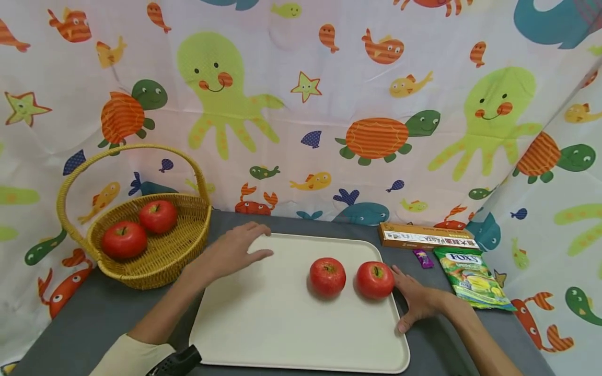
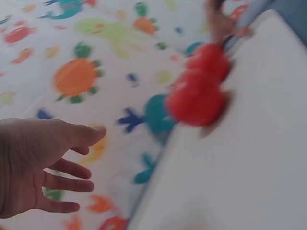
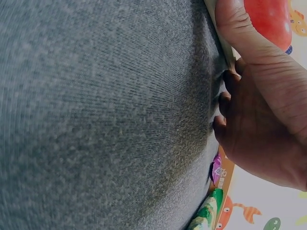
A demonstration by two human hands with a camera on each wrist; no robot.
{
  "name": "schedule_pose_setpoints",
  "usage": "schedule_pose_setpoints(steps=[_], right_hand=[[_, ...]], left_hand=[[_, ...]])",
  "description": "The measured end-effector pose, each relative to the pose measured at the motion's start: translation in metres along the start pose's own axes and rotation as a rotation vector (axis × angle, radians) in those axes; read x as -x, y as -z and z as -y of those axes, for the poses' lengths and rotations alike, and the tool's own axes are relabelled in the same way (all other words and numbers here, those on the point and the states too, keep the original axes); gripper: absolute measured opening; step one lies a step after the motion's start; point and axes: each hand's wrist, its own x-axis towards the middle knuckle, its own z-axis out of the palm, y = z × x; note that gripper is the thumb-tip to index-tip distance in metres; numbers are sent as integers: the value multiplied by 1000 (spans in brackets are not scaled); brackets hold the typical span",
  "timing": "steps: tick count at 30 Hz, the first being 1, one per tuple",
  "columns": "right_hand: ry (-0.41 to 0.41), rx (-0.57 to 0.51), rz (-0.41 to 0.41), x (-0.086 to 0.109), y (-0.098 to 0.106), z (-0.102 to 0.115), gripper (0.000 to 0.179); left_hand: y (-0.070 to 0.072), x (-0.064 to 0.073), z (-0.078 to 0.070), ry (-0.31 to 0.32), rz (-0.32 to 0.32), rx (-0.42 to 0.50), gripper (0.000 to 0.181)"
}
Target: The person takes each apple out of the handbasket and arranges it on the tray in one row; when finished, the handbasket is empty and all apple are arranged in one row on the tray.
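Note:
A cream rectangular tray point(image 1: 263, 334) lies on the grey cloth, with two red apples point(image 1: 327, 277) point(image 1: 374, 280) on its right half. My right hand point(image 1: 416, 297) grips the tray's right edge beside the nearer apple. In the right wrist view the thumb point(image 3: 232, 19) lies over the rim, while the other fingers bend down outside it. My left hand point(image 1: 237, 249) hovers above the tray's far left corner, fingers extended and apart, holding nothing. The left wrist view, partly blurred, shows that hand point(image 2: 48, 167) empty too.
A yellow wicker basket point(image 1: 185, 256) with a tall handle stands left, holding two more red apples point(image 1: 124, 239) point(image 1: 158, 216). Right of the tray lie a pasta box point(image 1: 428, 236), a small purple packet point(image 1: 423, 258) and a green Foxy's candy bag point(image 1: 472, 277). A sea-animal curtain point(image 1: 291, 172) hangs behind.

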Motion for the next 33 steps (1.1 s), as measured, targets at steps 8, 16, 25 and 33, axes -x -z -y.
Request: schedule_pose_setpoints(steps=[8,16,25,33], right_hand=[[-84,15,23,7,-1,4,141],[-113,15,27,5,-1,5,141],[-159,29,37,4,2,11,141],[-147,33,41,4,1,10,141]], left_hand=[[70,24,57,168,-76,-13,56],[112,30,111,307,-26,-67,72],[119,31,165,402,107,-126,83],[117,31,182,434,175,-148,82]])
